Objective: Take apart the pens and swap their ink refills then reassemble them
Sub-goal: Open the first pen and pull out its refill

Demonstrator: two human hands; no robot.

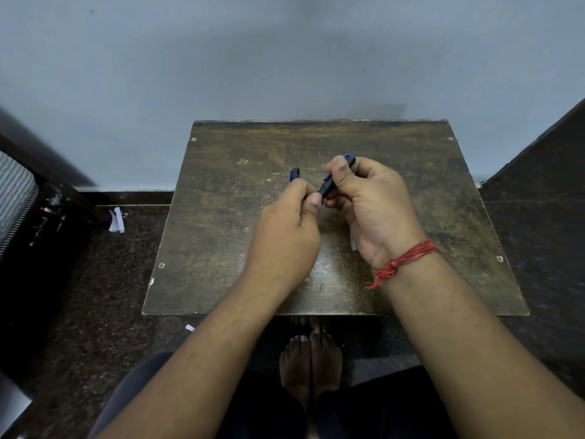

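Both hands are held close together over a small worn wooden table [221,217]. My right hand [370,204] grips a dark pen with blue trim [327,185], which slants from upper right down to lower left. Its lower end meets the thumb and fingers of my left hand [289,229]. From the top of my left fist a second dark pen piece with a blue clip [294,174] sticks up. Whether the two dark pieces are joined is hidden by the fingers. A small pale object [352,243] peeks out on the table under my right palm.
The table stands against a pale blue wall [285,58]. Dark speckled floor surrounds it, with a scrap of paper [116,220] on the left and dark furniture on both sides. My bare feet [310,362] are under the table's near edge.
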